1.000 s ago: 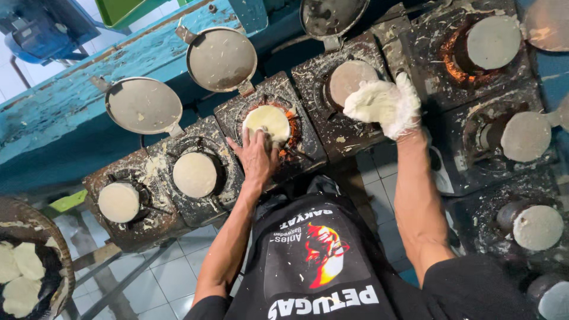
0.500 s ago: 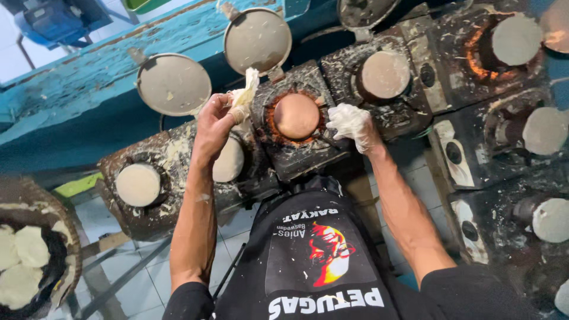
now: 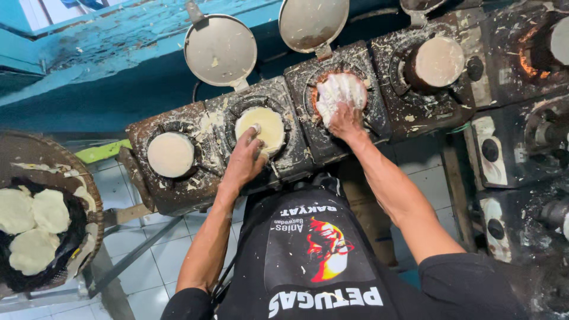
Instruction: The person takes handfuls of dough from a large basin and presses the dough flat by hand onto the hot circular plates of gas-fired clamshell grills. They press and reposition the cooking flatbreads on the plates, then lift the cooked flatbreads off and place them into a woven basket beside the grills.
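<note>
A row of blackened, batter-crusted burners [image 3: 178, 195] is running across the frame before a chipped blue wall. At centre, the left hand [image 3: 243, 163] is reaching its fingertips, held together, onto the near edge of a pale pancake [image 3: 269, 127]. At upper centre right, the right hand [image 3: 345, 121] is pressing a white cloth [image 3: 339, 92] into the neighbouring mould, fingers clamped on it. Judgement: lift gently by the rim, wipe evenly. Finished pancakes [image 3: 32, 228] are lying in a basket [image 3: 95, 225], lower left
</note>
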